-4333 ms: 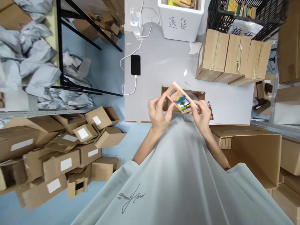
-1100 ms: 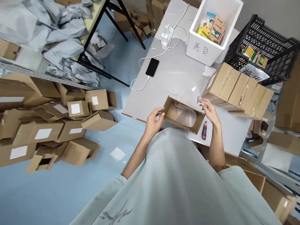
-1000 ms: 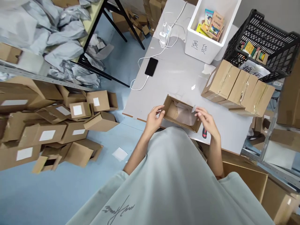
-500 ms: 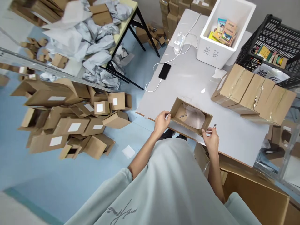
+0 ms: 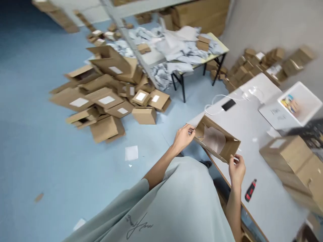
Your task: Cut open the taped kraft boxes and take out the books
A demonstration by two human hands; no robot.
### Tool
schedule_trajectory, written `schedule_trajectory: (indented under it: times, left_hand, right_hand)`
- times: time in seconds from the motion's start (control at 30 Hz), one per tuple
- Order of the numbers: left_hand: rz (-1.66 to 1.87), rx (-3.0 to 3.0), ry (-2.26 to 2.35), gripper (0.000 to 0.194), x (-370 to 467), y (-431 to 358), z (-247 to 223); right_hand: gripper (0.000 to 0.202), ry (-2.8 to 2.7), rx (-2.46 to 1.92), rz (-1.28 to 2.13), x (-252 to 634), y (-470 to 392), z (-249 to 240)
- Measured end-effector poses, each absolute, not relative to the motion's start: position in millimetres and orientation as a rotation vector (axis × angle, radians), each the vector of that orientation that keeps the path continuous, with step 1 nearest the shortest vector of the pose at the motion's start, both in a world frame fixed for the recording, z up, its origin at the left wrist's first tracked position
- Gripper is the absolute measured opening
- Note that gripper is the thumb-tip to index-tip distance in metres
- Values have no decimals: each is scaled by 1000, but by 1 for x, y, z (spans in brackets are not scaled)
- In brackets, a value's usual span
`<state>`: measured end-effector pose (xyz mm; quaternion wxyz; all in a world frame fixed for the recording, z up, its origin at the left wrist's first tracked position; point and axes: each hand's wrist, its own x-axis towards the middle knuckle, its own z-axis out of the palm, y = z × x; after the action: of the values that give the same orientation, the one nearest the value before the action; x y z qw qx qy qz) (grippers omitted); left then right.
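An open cardboard box [image 5: 230, 148] is held between my two hands over the table's near edge. My left hand [image 5: 183, 137] is closed on its left end, thumb and fingers pinching the rim. The near right corner is pinched by my right hand [image 5: 237, 168]. Inside the box a pale translucent sheet [image 5: 214, 139] covers part of the bottom; a thin object beside it is too small to name. On the table, right of my right hand, lies a red and black box cutter [image 5: 250, 190].
A phone [image 5: 228, 105] with a white cable lies on the grey table [image 5: 272, 171]. Taped cartons [image 5: 295, 161] and a white foam bin [image 5: 274, 116] stand on its right. Open boxes [image 5: 106, 97] are heaped on the floor at left, near a yellow table [image 5: 223, 45] with grey bags.
The view has swung left. My hands have carried the box toward the table's left edge, and the box cutter, earlier mostly hidden by my right hand, now shows on the table.
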<state>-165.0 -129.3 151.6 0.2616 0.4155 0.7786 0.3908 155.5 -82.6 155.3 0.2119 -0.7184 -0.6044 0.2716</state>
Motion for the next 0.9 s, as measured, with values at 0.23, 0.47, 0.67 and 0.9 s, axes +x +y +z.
schedule_trajectory:
  times: [0.23, 0.47, 0.67, 0.9]
  left_hand:
    - [1435, 705, 2287, 9, -327, -245, 162]
    - [1665, 276, 2420, 12, -428, -341, 138]
    - [1687, 59, 2486, 16, -528, -382, 113]
    - [1655, -257, 2590, 30, -690, -418, 98]
  right_hand:
    - [61, -1849, -1627, 994, -52, -98, 159]
    - [62, -2213, -1318, 1088, -232, -99, 162]
    - [66, -2382, -1197, 1180, -390, -86, 118]
    - [56, -2452, -927, 1431, -610, -102, 100]
